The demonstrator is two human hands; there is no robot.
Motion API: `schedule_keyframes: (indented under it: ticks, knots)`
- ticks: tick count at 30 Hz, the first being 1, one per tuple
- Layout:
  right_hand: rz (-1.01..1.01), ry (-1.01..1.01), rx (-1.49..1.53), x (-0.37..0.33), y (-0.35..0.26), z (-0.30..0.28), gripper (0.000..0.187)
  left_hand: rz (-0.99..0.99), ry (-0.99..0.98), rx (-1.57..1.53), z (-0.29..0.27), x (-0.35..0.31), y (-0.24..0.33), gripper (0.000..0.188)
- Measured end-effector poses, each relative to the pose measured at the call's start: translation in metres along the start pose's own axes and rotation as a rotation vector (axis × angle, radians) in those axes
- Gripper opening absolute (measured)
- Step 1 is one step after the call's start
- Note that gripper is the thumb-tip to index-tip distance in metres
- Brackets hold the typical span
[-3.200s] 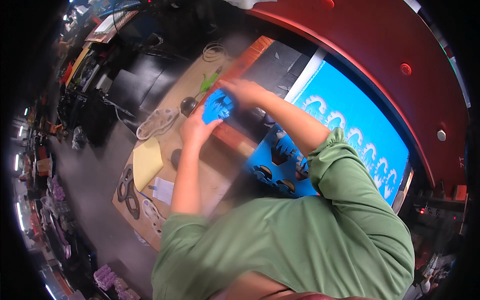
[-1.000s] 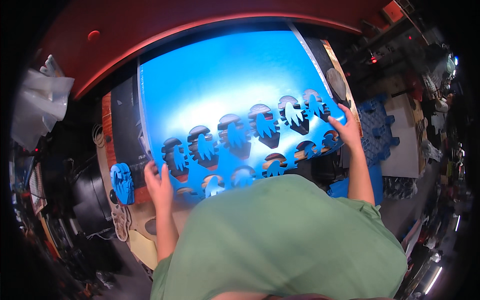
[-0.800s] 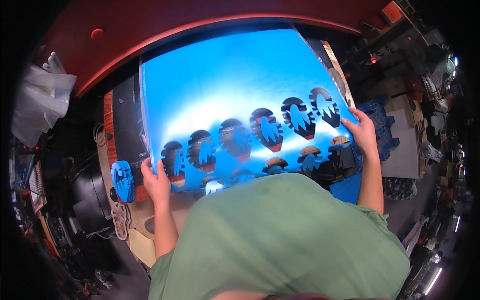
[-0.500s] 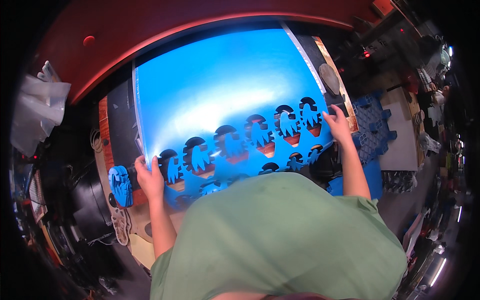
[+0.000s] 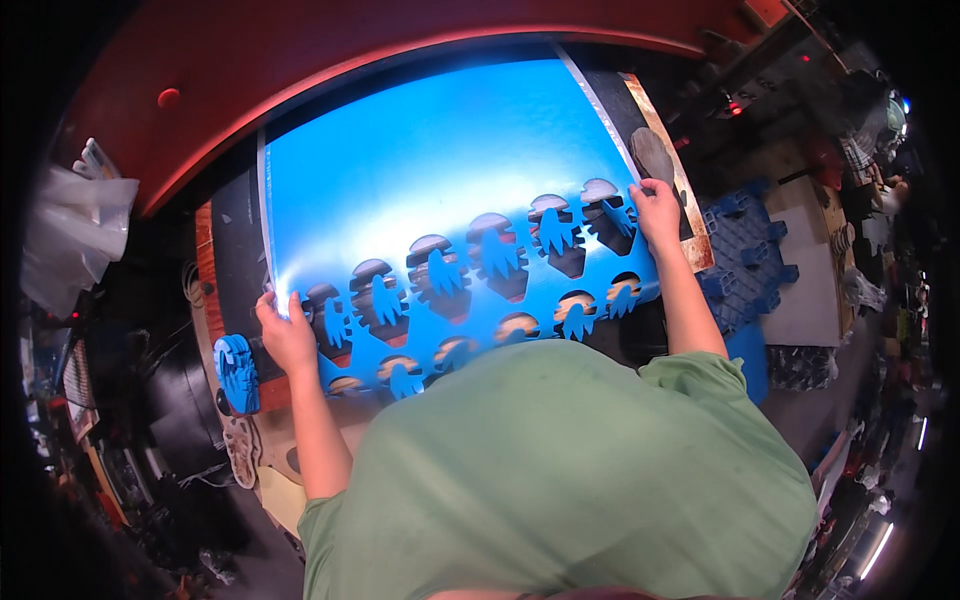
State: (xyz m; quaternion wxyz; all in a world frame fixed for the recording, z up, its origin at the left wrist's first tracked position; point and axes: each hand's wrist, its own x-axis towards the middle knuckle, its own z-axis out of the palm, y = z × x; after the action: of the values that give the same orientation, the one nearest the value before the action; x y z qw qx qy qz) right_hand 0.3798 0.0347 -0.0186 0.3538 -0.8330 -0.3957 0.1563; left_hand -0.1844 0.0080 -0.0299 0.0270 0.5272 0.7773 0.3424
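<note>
A broad, glossy blue sheet [image 5: 400, 160] lies in front of me, with rows of toothed, shoe-sole-like cut-outs along its near part. Blue finger-shaped strips still hang inside the cut-outs. My left hand [image 5: 288, 338] is closed on the sheet's near left edge, thumb on the side toward the middle. On the opposite edge, beside the end of the upper cut-out row, my right hand [image 5: 658, 218] pinches the sheet. My green shirt hides part of the lower cut-out row.
A red machine beam [image 5: 400, 45] spans the far side above the sheet. Left of my left hand stands a stack of blue cut pieces [image 5: 237, 375]. A grey-brown oval piece [image 5: 653, 157] lies beyond my right hand, and a blue plastic pallet [image 5: 745, 250] is further right.
Both hands have moved away from me and slightly left, carrying the blue sheet with them. More of the lower cut-out row shows in front of my shirt.
</note>
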Motion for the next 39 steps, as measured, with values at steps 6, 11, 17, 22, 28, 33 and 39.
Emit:
schedule_keyframes:
  ticks: [6,11,17,22,28,33,39]
  knots:
    - [-0.102,0.013,-0.278,0.036,-0.034,0.009,0.048,-0.053,-0.006,0.142,-0.013,0.002,0.003,0.039]
    - [-0.277,-0.035,-0.469,0.096,-0.023,0.021,0.088,-0.052,0.039,0.141,-0.016,-0.013,-0.005,0.042]
    - [-0.338,-0.149,-0.560,0.120,0.010,0.012,0.091,-0.007,-0.015,0.142,-0.008,-0.009,-0.001,0.049]
    - [-0.100,-0.084,-0.716,0.105,-0.019,-0.008,0.083,0.033,-0.024,-0.005,-0.025,-0.016,0.010,0.048]
    - [-0.362,0.116,-0.295,0.046,-0.112,0.000,0.076,0.087,0.014,0.019,-0.024,-0.018,0.014,0.050]
    - [-0.732,-0.290,0.003,-0.063,-0.212,0.078,0.078,0.147,-0.018,0.040,-0.025,-0.028,0.010,0.050]
    - [-0.769,-0.607,-0.296,-0.188,-0.323,0.176,0.087,0.288,0.027,0.145,-0.022,-0.029,0.002,0.048]
